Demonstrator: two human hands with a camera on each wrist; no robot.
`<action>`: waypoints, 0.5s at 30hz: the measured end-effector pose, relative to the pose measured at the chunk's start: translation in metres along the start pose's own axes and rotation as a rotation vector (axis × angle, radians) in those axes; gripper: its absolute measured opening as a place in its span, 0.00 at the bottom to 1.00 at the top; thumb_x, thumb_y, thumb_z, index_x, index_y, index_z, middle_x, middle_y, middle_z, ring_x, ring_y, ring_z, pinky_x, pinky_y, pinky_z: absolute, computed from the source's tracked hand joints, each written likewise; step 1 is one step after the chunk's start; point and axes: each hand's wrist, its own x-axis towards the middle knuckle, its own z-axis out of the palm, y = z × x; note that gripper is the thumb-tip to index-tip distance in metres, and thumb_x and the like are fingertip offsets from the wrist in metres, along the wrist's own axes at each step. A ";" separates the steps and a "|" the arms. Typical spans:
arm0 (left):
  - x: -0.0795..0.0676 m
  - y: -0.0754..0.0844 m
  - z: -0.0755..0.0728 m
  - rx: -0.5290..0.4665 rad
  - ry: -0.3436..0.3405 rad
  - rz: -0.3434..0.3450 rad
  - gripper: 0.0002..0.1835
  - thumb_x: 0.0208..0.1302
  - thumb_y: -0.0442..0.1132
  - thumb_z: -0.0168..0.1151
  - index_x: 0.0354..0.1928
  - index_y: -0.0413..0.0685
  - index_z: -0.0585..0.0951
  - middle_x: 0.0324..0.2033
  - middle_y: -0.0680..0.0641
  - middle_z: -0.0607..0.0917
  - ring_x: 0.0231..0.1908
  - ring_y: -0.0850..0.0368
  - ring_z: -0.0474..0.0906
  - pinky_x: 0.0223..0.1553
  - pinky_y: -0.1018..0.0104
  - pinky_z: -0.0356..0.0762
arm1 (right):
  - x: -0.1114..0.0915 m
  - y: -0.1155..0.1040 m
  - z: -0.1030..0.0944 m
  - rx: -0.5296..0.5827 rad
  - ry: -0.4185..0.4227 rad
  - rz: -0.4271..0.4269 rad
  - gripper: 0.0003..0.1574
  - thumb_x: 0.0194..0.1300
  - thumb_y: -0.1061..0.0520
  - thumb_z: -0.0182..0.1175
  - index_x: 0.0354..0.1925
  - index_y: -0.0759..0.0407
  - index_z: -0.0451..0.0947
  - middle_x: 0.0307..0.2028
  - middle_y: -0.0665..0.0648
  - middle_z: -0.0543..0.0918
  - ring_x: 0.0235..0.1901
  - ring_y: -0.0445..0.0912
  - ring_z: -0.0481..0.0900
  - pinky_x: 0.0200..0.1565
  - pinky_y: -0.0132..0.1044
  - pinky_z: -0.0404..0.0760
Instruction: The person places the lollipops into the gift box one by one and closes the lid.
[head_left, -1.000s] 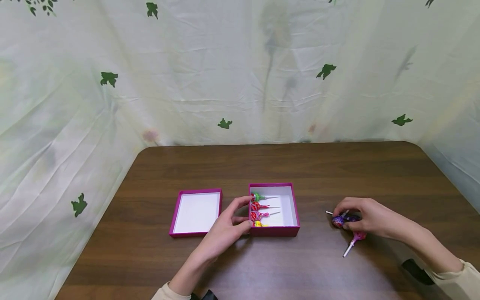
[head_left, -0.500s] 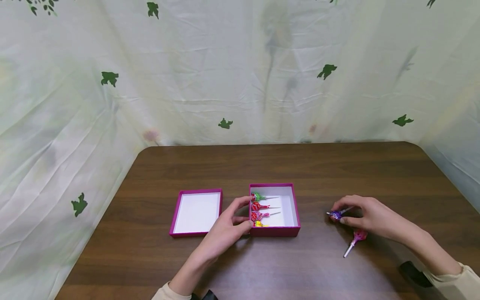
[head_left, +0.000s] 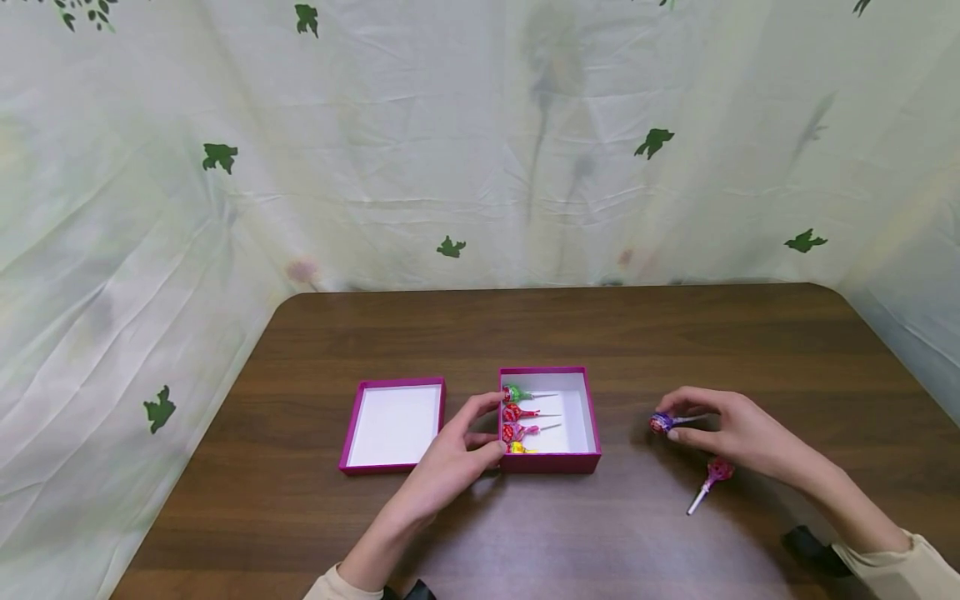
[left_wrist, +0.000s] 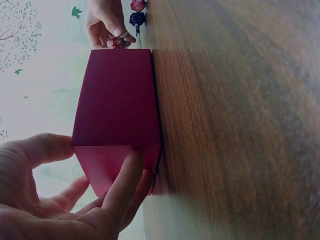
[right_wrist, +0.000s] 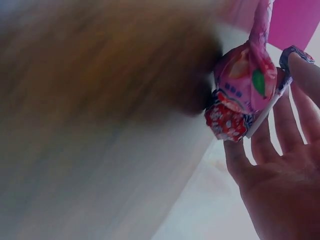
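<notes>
My left hand (head_left: 456, 462) rests its fingers against the left side of an open magenta box (head_left: 588, 462), spread over that wall in the left wrist view. Inside lie a green lollipop (head_left: 514, 393), a red one (head_left: 512, 412), a pink one (head_left: 511, 432) and a partly hidden yellow one (head_left: 517, 448). At the right, my right hand (head_left: 723, 425) pinches a red-and-blue wrapped lollipop (head_left: 661, 422) between thumb and fingers. A pink lollipop (head_left: 718, 470) lies below that hand. The left wrist view also shows a dark blue lollipop (left_wrist: 137, 20) on the table.
The magenta-edged lid (head_left: 396, 427), white inside, lies left of the box on the brown wooden table (head_left: 480, 333). A pale cloth (head_left: 480, 150) with green bird shapes hangs behind the table.
My right hand has drawn the red-and-blue lollipop slightly left and away from the person, turning its head leftward. The left hand and the box have stayed put.
</notes>
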 end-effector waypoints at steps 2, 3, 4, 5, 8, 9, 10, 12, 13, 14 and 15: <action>0.000 0.000 0.000 0.000 0.001 0.001 0.30 0.66 0.37 0.62 0.69 0.59 0.69 0.67 0.46 0.68 0.53 0.48 0.78 0.46 0.57 0.80 | 0.001 -0.002 0.001 0.008 -0.005 0.018 0.16 0.61 0.53 0.70 0.47 0.38 0.80 0.40 0.38 0.84 0.44 0.39 0.82 0.46 0.33 0.78; 0.000 0.000 0.000 0.000 0.001 0.001 0.30 0.65 0.37 0.62 0.69 0.59 0.69 0.67 0.46 0.68 0.53 0.48 0.78 0.46 0.57 0.79 | 0.002 -0.002 0.001 0.015 -0.010 0.026 0.16 0.61 0.52 0.70 0.47 0.38 0.80 0.41 0.38 0.84 0.44 0.39 0.82 0.47 0.34 0.78; 0.000 0.000 0.000 0.000 0.001 0.001 0.30 0.65 0.37 0.62 0.69 0.59 0.69 0.67 0.46 0.68 0.53 0.48 0.78 0.46 0.57 0.79 | 0.003 -0.003 0.001 0.021 -0.013 0.035 0.16 0.61 0.52 0.70 0.47 0.38 0.80 0.41 0.38 0.84 0.44 0.39 0.82 0.47 0.35 0.78; 0.000 0.001 0.000 0.000 0.001 0.000 0.30 0.65 0.37 0.62 0.69 0.59 0.69 0.67 0.46 0.68 0.53 0.48 0.78 0.46 0.57 0.79 | 0.003 -0.004 0.001 0.026 -0.015 0.040 0.16 0.62 0.51 0.69 0.47 0.38 0.80 0.41 0.38 0.84 0.44 0.39 0.82 0.47 0.35 0.78; 0.000 0.001 0.000 0.001 0.000 0.000 0.30 0.65 0.37 0.62 0.69 0.59 0.69 0.67 0.46 0.68 0.53 0.48 0.78 0.46 0.57 0.79 | 0.005 -0.005 0.002 0.042 -0.018 0.047 0.15 0.62 0.50 0.69 0.47 0.38 0.80 0.41 0.38 0.84 0.45 0.39 0.81 0.47 0.35 0.78; 0.000 0.001 0.000 0.002 0.000 0.000 0.30 0.65 0.37 0.62 0.69 0.59 0.68 0.67 0.46 0.68 0.53 0.48 0.78 0.46 0.57 0.79 | 0.006 -0.006 0.002 0.051 -0.018 0.044 0.15 0.62 0.50 0.69 0.48 0.38 0.80 0.41 0.39 0.84 0.45 0.40 0.82 0.48 0.35 0.78; 0.000 0.001 0.000 0.003 0.000 0.000 0.30 0.65 0.37 0.62 0.69 0.59 0.68 0.67 0.46 0.68 0.53 0.48 0.78 0.46 0.57 0.79 | 0.007 -0.006 0.003 0.058 -0.018 0.040 0.15 0.62 0.50 0.68 0.48 0.38 0.80 0.41 0.39 0.84 0.45 0.40 0.82 0.48 0.35 0.78; 0.000 0.001 0.000 0.003 0.000 0.001 0.30 0.65 0.37 0.62 0.69 0.58 0.68 0.67 0.46 0.68 0.53 0.47 0.78 0.46 0.57 0.79 | 0.009 -0.007 0.004 0.081 -0.021 0.029 0.15 0.63 0.51 0.68 0.48 0.39 0.80 0.41 0.40 0.84 0.45 0.40 0.82 0.48 0.35 0.78; 0.000 0.001 0.000 0.003 0.001 0.002 0.30 0.65 0.37 0.62 0.69 0.58 0.68 0.67 0.46 0.68 0.53 0.47 0.78 0.46 0.57 0.79 | 0.010 -0.008 0.004 0.090 -0.024 0.025 0.15 0.63 0.51 0.68 0.48 0.39 0.79 0.42 0.40 0.84 0.45 0.40 0.82 0.48 0.35 0.77; 0.000 0.000 0.000 0.002 0.001 0.002 0.30 0.65 0.37 0.62 0.69 0.59 0.69 0.68 0.46 0.68 0.53 0.47 0.78 0.46 0.57 0.79 | 0.011 -0.009 0.005 0.098 -0.027 0.022 0.16 0.63 0.52 0.68 0.48 0.39 0.79 0.41 0.40 0.84 0.45 0.40 0.82 0.48 0.35 0.77; 0.000 0.000 0.000 0.002 0.002 0.001 0.30 0.65 0.37 0.62 0.69 0.59 0.69 0.68 0.46 0.68 0.53 0.48 0.78 0.46 0.57 0.79 | 0.012 -0.009 0.005 0.108 -0.030 0.017 0.16 0.63 0.53 0.68 0.48 0.40 0.79 0.41 0.40 0.84 0.45 0.41 0.81 0.48 0.36 0.77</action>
